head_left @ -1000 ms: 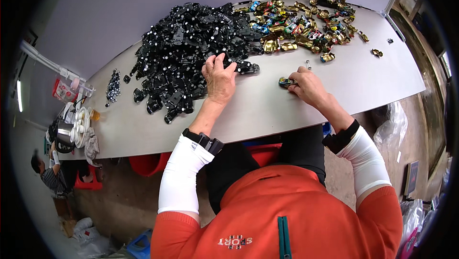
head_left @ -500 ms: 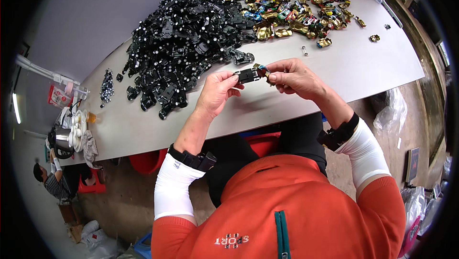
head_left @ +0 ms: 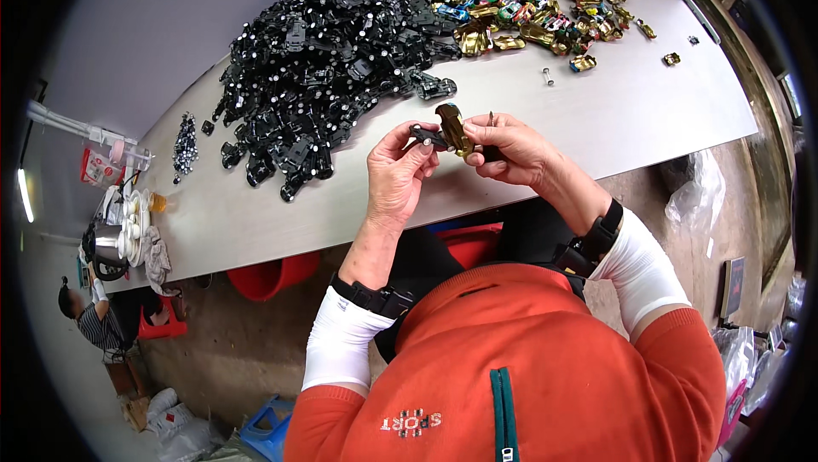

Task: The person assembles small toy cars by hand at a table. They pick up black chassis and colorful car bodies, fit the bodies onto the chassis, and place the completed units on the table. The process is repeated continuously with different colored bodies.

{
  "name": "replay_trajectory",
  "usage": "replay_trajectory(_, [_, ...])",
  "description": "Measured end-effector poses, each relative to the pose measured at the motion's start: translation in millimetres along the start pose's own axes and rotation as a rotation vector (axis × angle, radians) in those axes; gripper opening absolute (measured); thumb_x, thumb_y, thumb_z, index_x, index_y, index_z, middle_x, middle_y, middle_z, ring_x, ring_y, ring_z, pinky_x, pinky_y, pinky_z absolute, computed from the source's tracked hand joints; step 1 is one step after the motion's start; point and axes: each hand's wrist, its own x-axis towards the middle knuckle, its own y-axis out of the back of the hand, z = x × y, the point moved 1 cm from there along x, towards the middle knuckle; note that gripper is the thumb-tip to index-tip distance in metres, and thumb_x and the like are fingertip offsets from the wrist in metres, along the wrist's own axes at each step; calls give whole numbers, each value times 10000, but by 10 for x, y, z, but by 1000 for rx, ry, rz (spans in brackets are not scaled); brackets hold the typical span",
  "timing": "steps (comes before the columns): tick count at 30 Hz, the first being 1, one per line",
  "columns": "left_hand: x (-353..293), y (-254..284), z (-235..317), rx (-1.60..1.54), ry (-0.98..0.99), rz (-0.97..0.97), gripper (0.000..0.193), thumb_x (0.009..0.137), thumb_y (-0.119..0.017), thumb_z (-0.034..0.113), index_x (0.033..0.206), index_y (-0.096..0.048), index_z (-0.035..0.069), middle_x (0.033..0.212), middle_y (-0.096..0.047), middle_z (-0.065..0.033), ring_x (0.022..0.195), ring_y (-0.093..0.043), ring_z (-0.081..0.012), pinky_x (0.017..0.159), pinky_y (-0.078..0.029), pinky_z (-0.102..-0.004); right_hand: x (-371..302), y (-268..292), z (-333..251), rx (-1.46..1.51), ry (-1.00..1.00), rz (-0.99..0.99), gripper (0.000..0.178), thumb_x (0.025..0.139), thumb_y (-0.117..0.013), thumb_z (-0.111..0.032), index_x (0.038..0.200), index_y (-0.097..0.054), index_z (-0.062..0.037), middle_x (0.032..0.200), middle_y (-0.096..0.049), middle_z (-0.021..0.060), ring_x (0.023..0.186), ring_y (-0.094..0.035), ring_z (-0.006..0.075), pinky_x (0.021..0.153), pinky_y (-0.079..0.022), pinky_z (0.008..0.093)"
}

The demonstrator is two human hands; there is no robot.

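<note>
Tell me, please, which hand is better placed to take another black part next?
Probably the left hand: it is nearer the black pile, though it holds a black car base. The right hand is farther and holds a gold car shell.

The left forearm rises nearly upright, leaning slightly inward, and the left hand pinches between thumb and bent fingers. The right forearm slants up and inward from a bent elbow; the right hand also pinches, fingers curled, near the left but apart.
</note>
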Motion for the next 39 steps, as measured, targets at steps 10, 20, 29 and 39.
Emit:
replay_trajectory(10, [-45, 90, -92, 47, -25, 138, 143, 793, -690, 43, 863, -565, 52, 740, -594, -32, 567, -529, -106, 459, -366, -203, 38, 28, 192, -52, 65, 73, 182, 918, -555, -174, 993, -573, -9, 910, -625, 90, 607, -548, 76, 379, -275, 162])
replay_trajectory(20, [-48, 81, 8, -32, 42, 222, 191, 808, -670, 31, 732, -504, 88, 812, -652, -122, 463, -470, -69, 382, -350, -176, -59, 19, 141, -1417, 787, 542, 246, 741, -715, -85, 953, -635, 11, 818, -604, 99, 684, -593, 194, 554, -458, 281])
replay_trajectory(29, [-48, 262, -46, -128, 80, 41, 177, 798, -684, 44, 844, -515, 69, 975, -629, -204, 500, -507, -90, 407, -376, -169, -108, 315, 80, -1498, 700, 591, 277, 674, -730, -44, 935, -650, 5, 880, -575, 154, 808, -583, 309, 732, -483, 354])
replay_trajectory(39, [-107, 274, -19, -277, 146, -75, 193, 836, -650, 91, 975, -518, 70, 1028, -604, -228, 530, -527, -103, 413, -400, -162, -143, 331, -195, -1838, 526, 454, 339, 726, -628, 37, 1011, -679, -140, 1064, -517, 143, 896, -572, 336, 805, -487, 389])
